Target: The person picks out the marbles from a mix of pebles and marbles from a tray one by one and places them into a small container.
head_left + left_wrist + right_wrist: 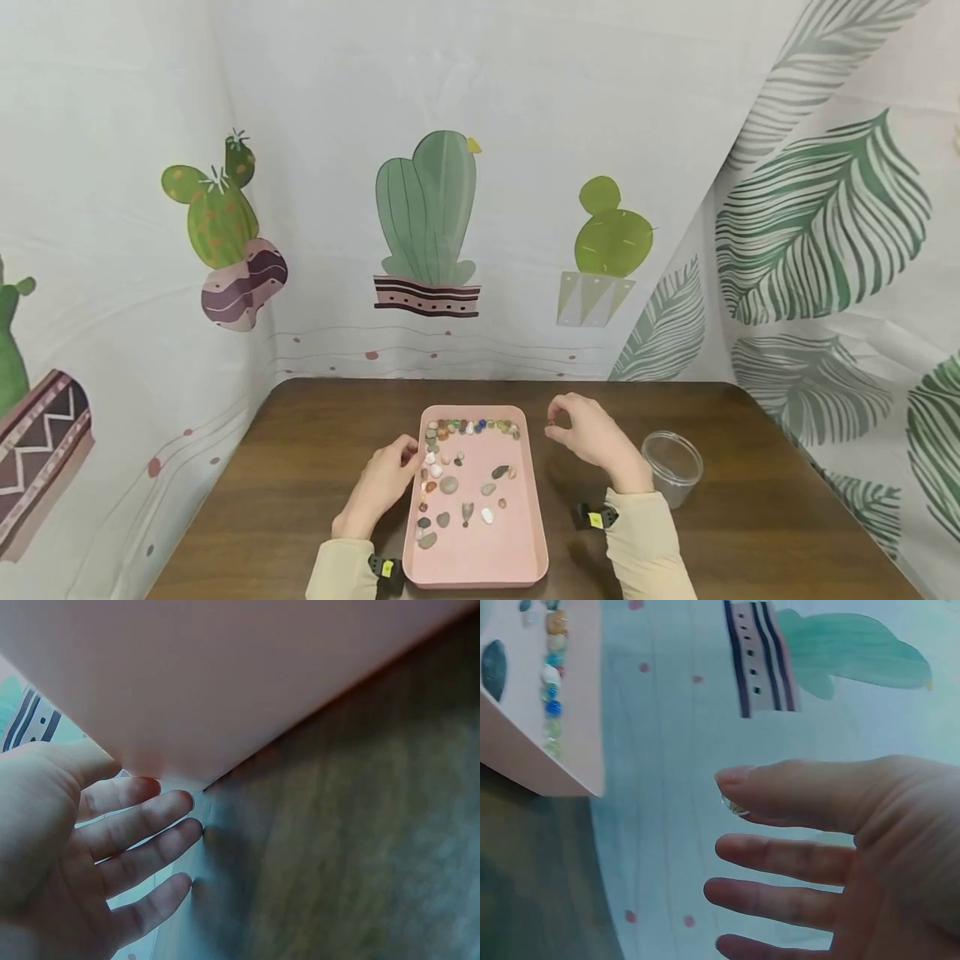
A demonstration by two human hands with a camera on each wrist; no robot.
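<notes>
A pink tray [480, 567] lies on the table with pebbles and glass beads inside. Beads line its far end, and stones run down its left side. At the tray's left rim, my left hand [382, 483] holds the edge: the thumb tip goes behind the wall and the index finger lies outside it. Its other fingers are spread loosely, as the left wrist view shows. Right of the tray, my right hand [592, 433] is raised and pinches a small clear glass bead [735, 807] between thumb and index finger. The fingers cover most of that bead.
A clear plastic jar [672, 467] stands on the brown table [315, 425], just right of my right forearm. Behind the table hangs a white cloth [322, 167] printed with cacti and leaves. A black camera strap sits on each wrist.
</notes>
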